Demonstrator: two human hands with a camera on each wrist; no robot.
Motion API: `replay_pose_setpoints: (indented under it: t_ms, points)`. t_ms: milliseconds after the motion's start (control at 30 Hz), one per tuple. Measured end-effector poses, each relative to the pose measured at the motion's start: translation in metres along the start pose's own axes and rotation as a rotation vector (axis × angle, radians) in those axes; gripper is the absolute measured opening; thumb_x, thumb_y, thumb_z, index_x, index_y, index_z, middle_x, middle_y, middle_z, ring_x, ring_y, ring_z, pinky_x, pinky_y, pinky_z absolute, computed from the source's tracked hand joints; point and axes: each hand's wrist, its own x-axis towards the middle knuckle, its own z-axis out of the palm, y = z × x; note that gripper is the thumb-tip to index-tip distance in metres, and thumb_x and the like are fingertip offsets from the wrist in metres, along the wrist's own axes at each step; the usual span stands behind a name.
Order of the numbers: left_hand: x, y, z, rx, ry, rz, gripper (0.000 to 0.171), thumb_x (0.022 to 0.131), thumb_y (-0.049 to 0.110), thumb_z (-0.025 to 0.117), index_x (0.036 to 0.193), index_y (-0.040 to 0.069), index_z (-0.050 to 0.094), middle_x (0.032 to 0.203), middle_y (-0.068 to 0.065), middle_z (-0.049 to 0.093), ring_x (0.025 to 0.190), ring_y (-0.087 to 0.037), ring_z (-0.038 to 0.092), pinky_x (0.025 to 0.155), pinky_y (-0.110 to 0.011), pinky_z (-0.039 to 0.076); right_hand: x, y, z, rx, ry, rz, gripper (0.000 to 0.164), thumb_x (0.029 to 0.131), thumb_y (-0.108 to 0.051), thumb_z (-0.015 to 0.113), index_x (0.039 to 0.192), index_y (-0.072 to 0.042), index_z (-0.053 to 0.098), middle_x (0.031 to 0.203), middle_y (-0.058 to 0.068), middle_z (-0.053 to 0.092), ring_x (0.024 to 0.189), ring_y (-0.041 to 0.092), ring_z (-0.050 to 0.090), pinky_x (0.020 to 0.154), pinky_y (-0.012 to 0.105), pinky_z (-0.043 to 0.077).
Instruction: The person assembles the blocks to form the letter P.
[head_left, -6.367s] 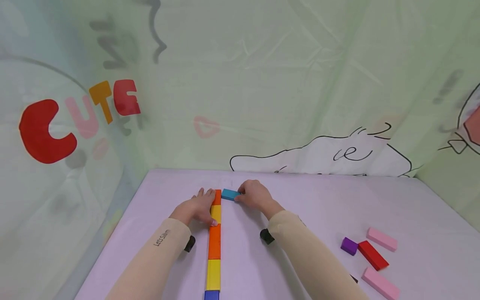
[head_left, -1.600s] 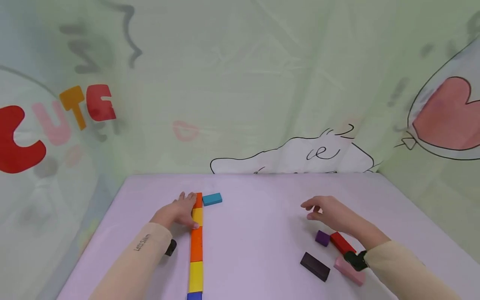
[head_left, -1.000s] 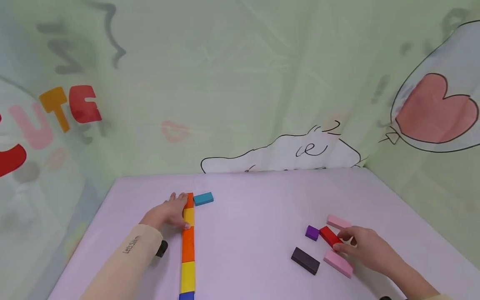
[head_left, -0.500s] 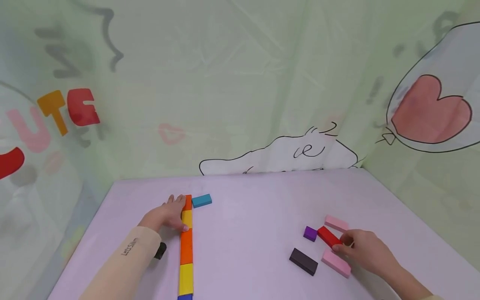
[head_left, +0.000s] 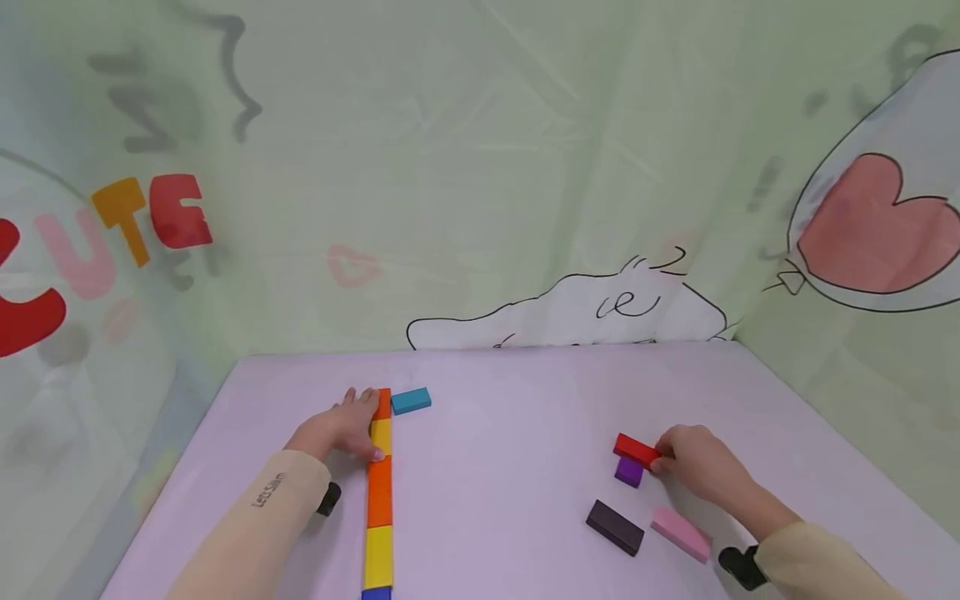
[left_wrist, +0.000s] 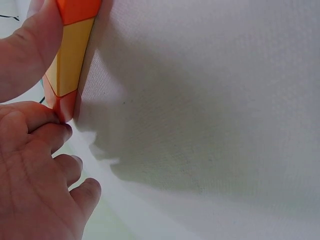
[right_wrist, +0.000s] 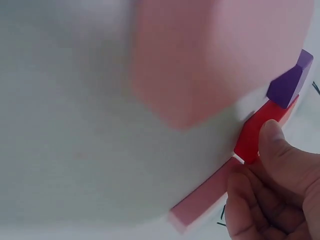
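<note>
My left hand [head_left: 347, 423] rests along the far end of a straight row of blocks. Its thumb touches the seam between a yellow block [head_left: 381, 437] and an orange block [head_left: 380, 492]; its index finger is at the far orange block [head_left: 385, 403]. A light blue block [head_left: 411, 401] lies slantwise beside that end block. In the right wrist view, my right hand [right_wrist: 275, 185] pinches a red block [right_wrist: 257, 127] between thumb and fingers. The red block is close behind the small purple block [head_left: 628, 472], overlapping it in the head view.
A black block [head_left: 615, 527] and a pink block [head_left: 681, 534] lie nearer me on the right. A second pink block [right_wrist: 202, 195] shows in the right wrist view, hidden behind my hand in the head view. Another yellow block [head_left: 378, 557] and a blue block [head_left: 377, 594] continue the row toward me.
My right hand has gone from the light blue block to the right-hand group, gripped the red block and turned it, shifting it leftward and away behind the purple one. My left hand stays at the row.
</note>
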Motion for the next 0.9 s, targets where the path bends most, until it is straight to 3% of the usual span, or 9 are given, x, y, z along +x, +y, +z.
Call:
replay_pose_setpoints:
  t_ms: [367,900]
  points:
    - [-0.002,0.002,0.0,-0.014,-0.009,-0.007,0.099,0.088,0.024,0.081,0.16,-0.006,0.02,0.169,-0.026,0.016,0.157,-0.048,0.007,0.125,-0.066,0.017,0.028,-0.023,-0.001,-0.055,-0.067,-0.054,0.018,0.086,-0.006,0.079,0.097,0.007,0.073,0.081,0.008,0.07,0.073,0.018,0.059,0.07,0.036,0.06]
    - [-0.002,0.002,-0.003,-0.017,-0.01,-0.022,0.1,0.087,0.025,0.081,0.16,-0.005,0.02,0.169,-0.025,0.016,0.157,-0.048,0.007,0.124,-0.068,0.019,0.06,-0.093,0.007,0.016,-0.12,-0.147,0.014,0.085,-0.003,0.078,0.098,0.003,0.076,0.083,0.005,0.071,0.076,0.017,0.058,0.076,0.036,0.057]
